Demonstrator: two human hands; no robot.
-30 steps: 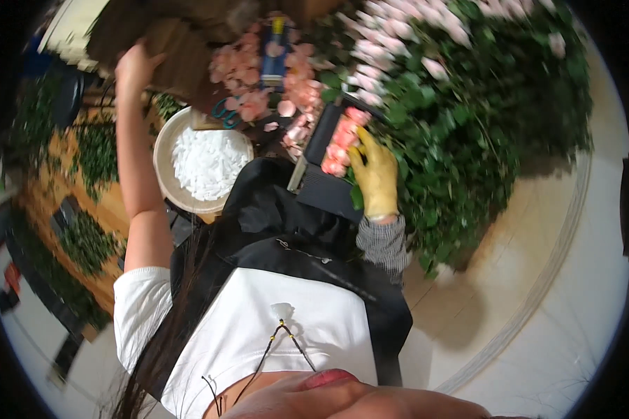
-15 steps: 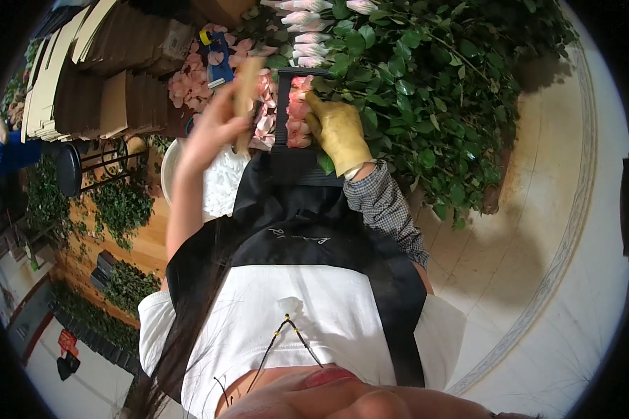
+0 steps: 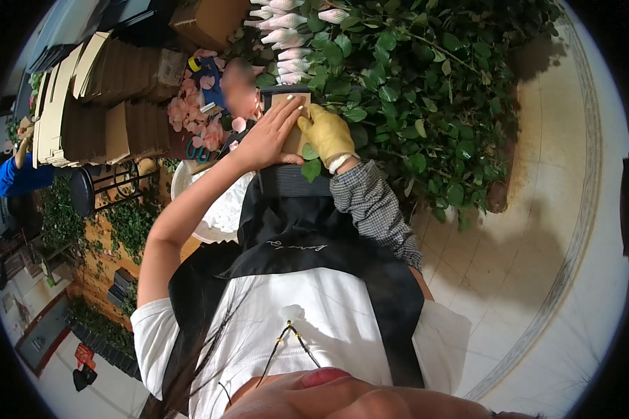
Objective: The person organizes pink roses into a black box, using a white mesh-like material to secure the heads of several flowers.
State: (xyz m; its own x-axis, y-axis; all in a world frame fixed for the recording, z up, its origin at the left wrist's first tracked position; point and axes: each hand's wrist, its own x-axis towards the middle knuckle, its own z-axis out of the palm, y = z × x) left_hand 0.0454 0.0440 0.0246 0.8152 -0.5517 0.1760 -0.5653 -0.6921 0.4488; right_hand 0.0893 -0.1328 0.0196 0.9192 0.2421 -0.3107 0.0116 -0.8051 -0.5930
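Note:
A brown cardboard piece (image 3: 295,142) lies over the spot where the pink roses were, on a black ribbed sheet (image 3: 293,183). The cardboard hides the blooms. My bare left hand (image 3: 269,136) is spread flat across it, fingers stretched toward its far right and thumb nearer me. My right hand (image 3: 330,136), in a yellow glove, holds the cardboard's right edge with bent fingers; its fingertips are partly hidden. Two green leaves (image 3: 310,167) stick out below the glove, over the black sheet.
Leafy rose stems (image 3: 419,105) heap up at the right. Net-wrapped pink blooms (image 3: 285,35) line the far side. Left are loose petals (image 3: 189,112), teal-handled scissors (image 3: 197,149), a white-filled tub (image 3: 220,216), stacked cardboard (image 3: 119,77) and a black stool (image 3: 82,190). A blue sleeve (image 3: 22,174) shows far left.
My left hand has moved right with the cardboard and laid it over the pink roses, which are now covered. The gloved right hand stays beside them, having shifted slightly.

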